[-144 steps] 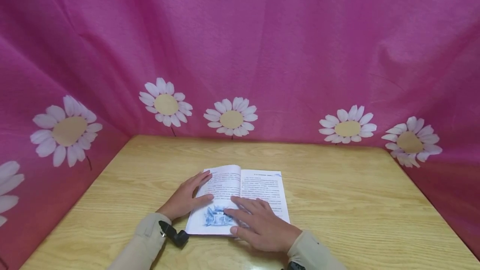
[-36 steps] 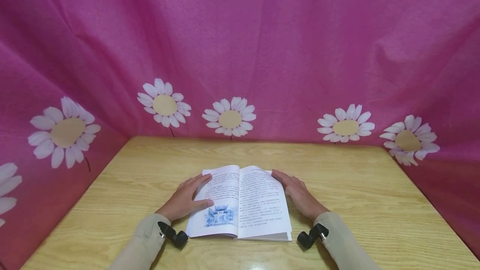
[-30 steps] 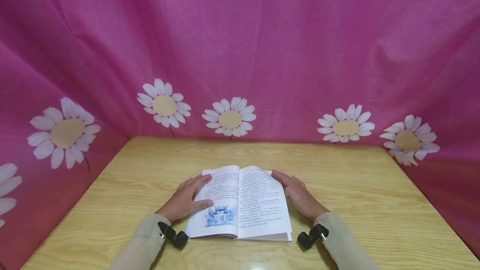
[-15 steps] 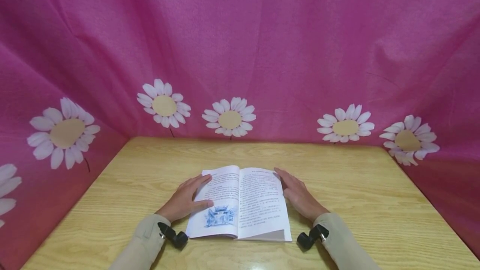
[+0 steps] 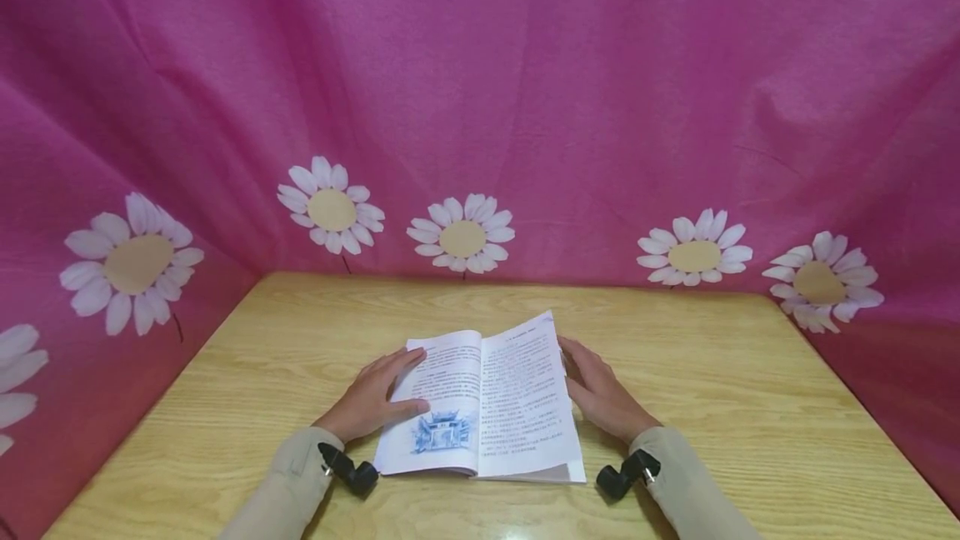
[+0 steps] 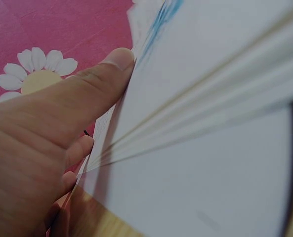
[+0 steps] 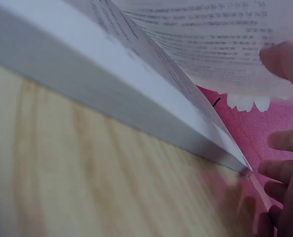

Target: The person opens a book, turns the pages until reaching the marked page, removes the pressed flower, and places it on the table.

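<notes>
Near the table's [image 5: 675, 373] front edge lies the open book [image 5: 480, 407]. Left hand [image 5: 371, 398] presses its left page flat-fingered; right hand [image 5: 600, 394] lifts the thin, floppy right page, best taken by its outer edge.

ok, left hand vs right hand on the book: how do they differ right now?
The left hand lies on the left page, thumb pressing beside the blue drawing; the right hand sits at the book's outer right edge. The left page lies down under the left hand; the right page is lifted at its far corner by the right hand's fingers. Both wear beige sleeves and touch the same open book.
</notes>
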The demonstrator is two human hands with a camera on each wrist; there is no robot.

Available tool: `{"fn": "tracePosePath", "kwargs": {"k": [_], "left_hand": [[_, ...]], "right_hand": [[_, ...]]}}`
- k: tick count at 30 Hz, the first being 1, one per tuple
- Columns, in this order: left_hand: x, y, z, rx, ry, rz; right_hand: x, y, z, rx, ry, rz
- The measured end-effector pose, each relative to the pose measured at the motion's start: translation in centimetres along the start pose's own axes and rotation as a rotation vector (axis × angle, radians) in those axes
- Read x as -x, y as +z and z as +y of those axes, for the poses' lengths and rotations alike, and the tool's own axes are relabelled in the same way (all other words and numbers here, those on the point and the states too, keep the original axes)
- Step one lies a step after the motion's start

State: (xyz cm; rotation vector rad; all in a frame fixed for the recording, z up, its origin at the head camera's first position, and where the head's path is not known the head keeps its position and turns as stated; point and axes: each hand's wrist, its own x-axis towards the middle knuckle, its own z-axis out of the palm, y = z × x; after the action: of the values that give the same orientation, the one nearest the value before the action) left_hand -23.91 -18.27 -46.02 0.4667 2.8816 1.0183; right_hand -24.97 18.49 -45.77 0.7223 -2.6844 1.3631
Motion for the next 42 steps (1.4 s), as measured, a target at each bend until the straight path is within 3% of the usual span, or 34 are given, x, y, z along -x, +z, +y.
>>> {"fn": "tracePosePath", "kwargs": {"k": [7, 14, 30, 42], "left_hand": [[0.0, 0.0, 0.0, -0.004, 0.012, 0.003], [-0.1, 0.0, -0.1, -0.01, 0.016, 0.013], [0.0, -0.2, 0.0, -0.022, 0.049, 0.008], [0.1, -0.3, 0.5, -0.03, 0.019, 0.004]], "right_hand": [[0.1, -0.1, -0.5, 0.19, 0.001, -0.013], [-0.1, 0.1, -1.2, 0.351, -0.092, -0.051], [0.2, 0.5, -4.1, 0.376, -0.188, -0.141], [0.3, 2.0, -6.5, 0.337, -0.164, -0.222]]}}
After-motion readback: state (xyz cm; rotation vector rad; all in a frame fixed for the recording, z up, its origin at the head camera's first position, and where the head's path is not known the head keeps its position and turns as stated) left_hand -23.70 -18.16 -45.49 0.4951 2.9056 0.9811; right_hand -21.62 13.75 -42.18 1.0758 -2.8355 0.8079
